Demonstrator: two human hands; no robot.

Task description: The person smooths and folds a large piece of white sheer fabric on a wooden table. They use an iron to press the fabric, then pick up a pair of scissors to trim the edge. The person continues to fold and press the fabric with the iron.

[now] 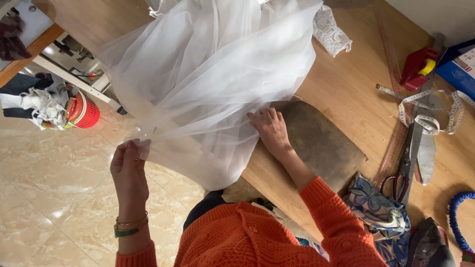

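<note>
While the left hand [129,170] pinches the sheer white tulle [213,74] edge at seven o'clock, the right hand [271,129] lies flat, fingers spread, pressing it on the wooden table [346,89]; seemingly smoothing; next calls for even tension.

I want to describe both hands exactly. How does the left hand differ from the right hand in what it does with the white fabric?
The left hand pinches the edge of the white fabric out over the floor; the right hand lies flat, pressing it on the table. The left wrist wears bracelets; the right wrist is bare. Both touch the same fabric.
</note>
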